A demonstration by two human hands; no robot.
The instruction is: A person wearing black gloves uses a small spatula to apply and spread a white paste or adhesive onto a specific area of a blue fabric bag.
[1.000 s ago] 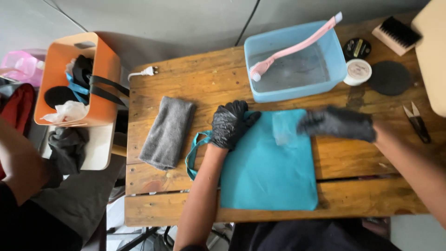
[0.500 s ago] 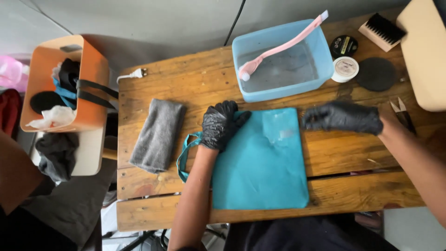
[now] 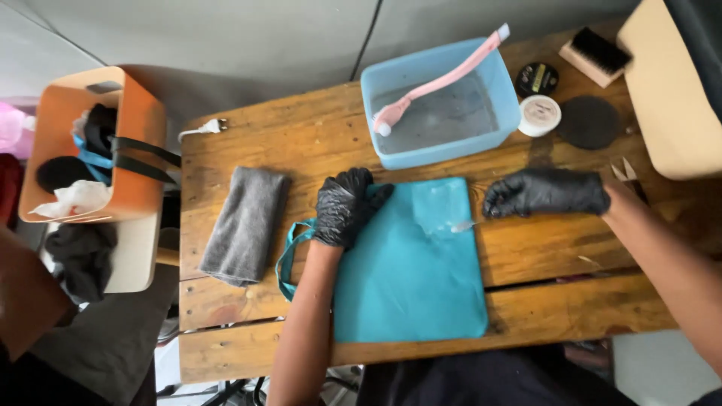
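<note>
A teal cloth bag [image 3: 410, 278] lies flat on the wooden table [image 3: 248, 143], its handles [image 3: 289, 252] sticking out to the left. My left hand [image 3: 344, 207], in a black glove, rests with curled fingers on the bag's upper left corner and holds it down. My right hand [image 3: 545, 192], also in a black glove, sits just off the bag's right edge. Its fingertips are pinched on a thin pale strip [image 3: 462, 224] that reaches to the bag's edge. A pale wet-looking patch [image 3: 440, 218] marks the bag near that strip.
Behind the bag stands a blue tub [image 3: 440, 146] of water with a pink brush [image 3: 444, 75] across it. A folded grey cloth [image 3: 244, 225] lies left. At the back right are a black tin [image 3: 537, 78], white jar [image 3: 540, 114], dark round pad [image 3: 590, 122] and wooden brush [image 3: 594, 54]. An orange basket [image 3: 139, 162] stands off the table's left.
My right hand has slid right, from the bag's upper right corner to just off its edge. My left hand stays on the bag. The view has shifted slightly.
</note>
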